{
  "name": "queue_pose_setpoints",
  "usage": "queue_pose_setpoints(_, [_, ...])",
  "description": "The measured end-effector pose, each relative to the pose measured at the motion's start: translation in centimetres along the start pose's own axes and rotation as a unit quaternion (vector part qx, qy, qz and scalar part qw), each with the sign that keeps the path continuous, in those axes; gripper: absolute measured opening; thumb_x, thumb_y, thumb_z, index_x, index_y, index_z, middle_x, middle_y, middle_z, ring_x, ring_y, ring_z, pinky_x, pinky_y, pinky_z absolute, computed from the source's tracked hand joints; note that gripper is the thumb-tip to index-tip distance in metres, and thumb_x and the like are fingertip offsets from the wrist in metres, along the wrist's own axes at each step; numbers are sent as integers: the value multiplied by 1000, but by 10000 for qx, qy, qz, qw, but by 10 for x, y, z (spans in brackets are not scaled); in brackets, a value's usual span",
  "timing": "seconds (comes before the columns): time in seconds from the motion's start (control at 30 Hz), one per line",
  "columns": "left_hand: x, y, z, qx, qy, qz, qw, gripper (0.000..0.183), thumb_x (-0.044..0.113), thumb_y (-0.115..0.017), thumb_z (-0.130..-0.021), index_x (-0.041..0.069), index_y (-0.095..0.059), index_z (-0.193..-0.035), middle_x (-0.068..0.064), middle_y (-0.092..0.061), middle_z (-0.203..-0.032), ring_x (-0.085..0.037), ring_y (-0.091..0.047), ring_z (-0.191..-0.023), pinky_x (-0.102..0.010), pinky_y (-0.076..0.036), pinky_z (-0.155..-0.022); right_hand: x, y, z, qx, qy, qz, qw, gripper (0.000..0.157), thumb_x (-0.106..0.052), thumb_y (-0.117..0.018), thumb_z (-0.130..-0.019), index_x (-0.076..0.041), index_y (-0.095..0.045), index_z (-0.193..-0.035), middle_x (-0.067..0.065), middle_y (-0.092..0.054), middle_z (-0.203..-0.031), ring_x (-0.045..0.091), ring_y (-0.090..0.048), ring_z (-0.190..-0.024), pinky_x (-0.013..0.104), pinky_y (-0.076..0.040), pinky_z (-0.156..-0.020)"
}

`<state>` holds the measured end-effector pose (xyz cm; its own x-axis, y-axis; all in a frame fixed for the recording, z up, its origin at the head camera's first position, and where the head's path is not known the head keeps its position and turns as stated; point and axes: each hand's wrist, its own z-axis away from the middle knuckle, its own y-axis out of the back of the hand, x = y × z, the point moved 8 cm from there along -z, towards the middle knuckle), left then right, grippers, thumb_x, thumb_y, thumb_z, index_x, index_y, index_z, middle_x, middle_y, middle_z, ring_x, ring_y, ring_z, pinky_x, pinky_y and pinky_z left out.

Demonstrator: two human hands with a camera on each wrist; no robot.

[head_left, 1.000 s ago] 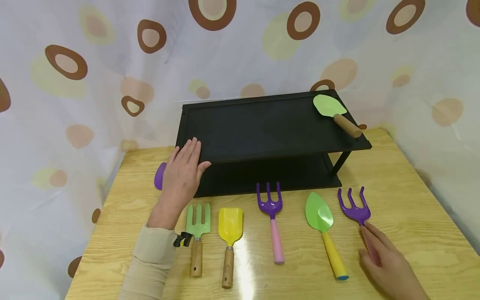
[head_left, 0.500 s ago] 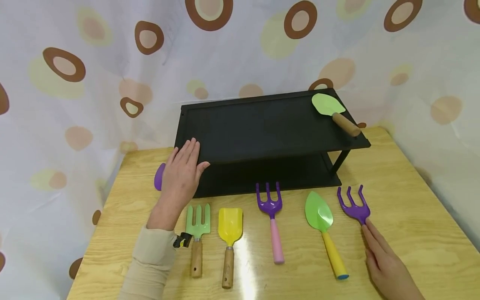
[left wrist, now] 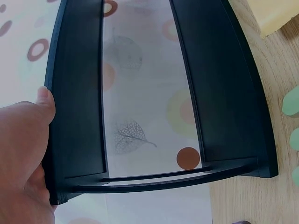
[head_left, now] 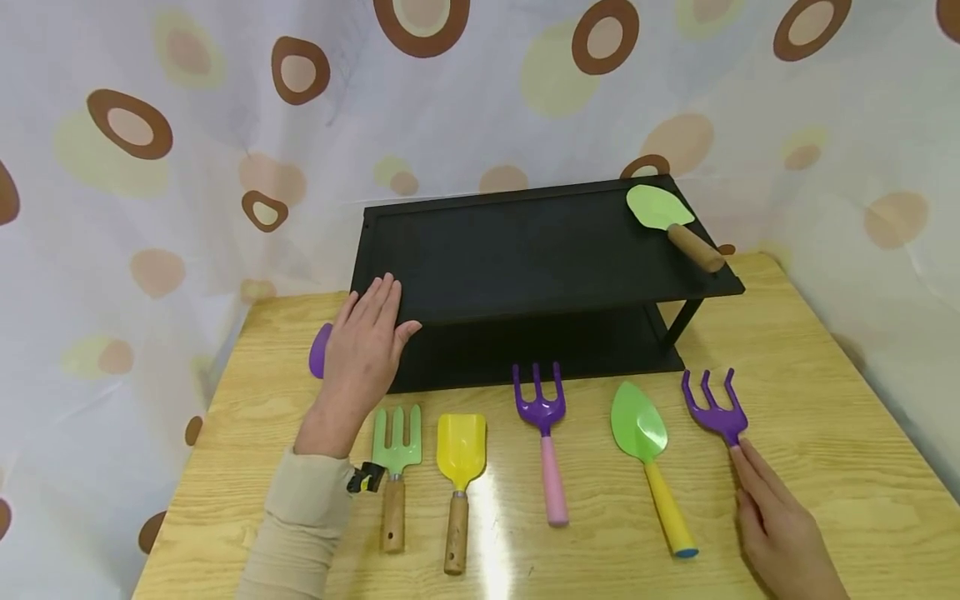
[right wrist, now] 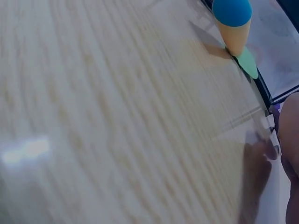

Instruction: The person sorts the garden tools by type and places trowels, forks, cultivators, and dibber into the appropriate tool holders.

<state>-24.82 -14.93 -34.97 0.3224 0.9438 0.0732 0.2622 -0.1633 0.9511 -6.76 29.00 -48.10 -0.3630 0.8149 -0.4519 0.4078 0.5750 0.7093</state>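
Note:
My left hand [head_left: 363, 354] rests on the front left corner of a black two-tier shelf [head_left: 510, 258], fingers straight and thumb out along its front edge. In the left wrist view its thumb [left wrist: 44, 97] lies at the edge of the upper board. My right hand [head_left: 783, 525] holds a purple three-pronged hand rake [head_left: 718, 417] by its handle, mostly hidden under the fingers. The prongs point away, toward the shelf. Left of it lies a green trowel [head_left: 637, 423] with a yellow handle. The right wrist view shows only part of the right hand [right wrist: 290, 135].
A light green trowel [head_left: 660, 208] with a wooden handle lies on the shelf's upper right. Before the shelf lie a purple rake [head_left: 553, 483] with pink handle, a yellow shovel [head_left: 461, 450] and a green fork [head_left: 397, 450]. A purple piece [head_left: 319, 352] shows behind the left hand.
The right hand's fingers have shifted on the rake's handle, and the rake has moved slightly right. The left hand stays in place on the shelf.

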Motion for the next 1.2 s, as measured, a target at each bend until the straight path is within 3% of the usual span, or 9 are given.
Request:
queue_pose_setpoints(0.2, [0, 0, -2, -14, 27, 8, 10000, 65, 44, -44, -103, 5, -33, -154, -12, -33, -160, -27, -29, -151, -46, -18, -126, -6, 2, -8, 182, 62, -83, 9998, 52, 13, -57, -86, 2, -56, -137, 10, -51, -150, -9, -35, -140, 0, -26, -109])
queue_pose_setpoints(0.4, [1, 0, -2, 72, -26, 26, 10000, 65, 44, -43, -103, 5, -34, -154, -12, -34, -160, -27, -30, -150, -46, -18, -126, -12, 2, -17, 25, -22, -115, 9999, 59, 18, -60, -79, 0, -59, -136, 16, -55, -145, -9, -38, -138, -3, -29, -104])
queue_pose_setpoints(0.53, [0, -1, -2, -32, 21, 70, 10000, 66, 45, -42, -103, 5, -32, -155, -12, -32, -161, -27, -28, -151, -47, -17, -126, -16, 3, -23, -52, -32, -158, 9999, 57, 14, -56, -82, -1, -58, -137, 13, -54, -147, -9, -40, -136, -5, -31, -97])
queue_pose_setpoints(0.7, [-2, -2, -2, -90, 65, 25, 9999, 66, 46, -42, -104, 5, -31, -155, -11, -31, -162, -27, -27, -152, -46, -16, -126, -24, 2, -34, 48, 409, -310, 9987, 40, -6, -47, -96, 2, -60, -133, 16, -57, -143, -10, -46, -130, -5, -35, -85])
queue_pose_setpoints(0.87, [-2, -1, -2, -86, 56, 19, 9999, 66, 46, -41, -104, 6, -31, -155, -11, -31, -162, -26, -27, -152, -46, -16, -127, -30, 2, -46, 250, 877, -280, 9954, 50, -29, -35, -104, 5, -63, -128, 20, -60, -137, -10, -46, -130, -5, -35, -86])
queue_pose_setpoints(1.07, [-1, -2, -2, -110, 86, 44, 9999, 66, 45, -42, -104, 5, -31, -155, -12, -31, -162, -27, -27, -152, -46, -16, -126, -32, -2, -58, 122, 1104, -289, 9934, 51, -29, -33, -106, 7, -62, -129, 20, -59, -139, -14, -44, -109, 0, -32, -69])
queue_pose_setpoints(1.13, [-1, -1, -2, -116, 103, 23, 9999, 66, 45, -42, -104, 6, -31, -155, -11, -31, -162, -26, -27, -152, -46, -16, -126, -34, -4, -63, 154, 1231, -289, 9919, 50, -28, -34, -106, 7, -62, -128, 21, -60, -138, -13, -45, -110, -1, -31, -69])
queue_pose_setpoints(1.2, [-2, -1, -2, -132, 112, 8, 9998, 66, 45, -42, -104, 6, -30, -155, -11, -30, -162, -26, -27, -152, -45, -15, -127, -35, -5, -67, 246, 1332, -315, 9903, 50, -27, -35, -106, 8, -63, -126, 21, -61, -135, -12, -48, -119, -4, -35, -77])
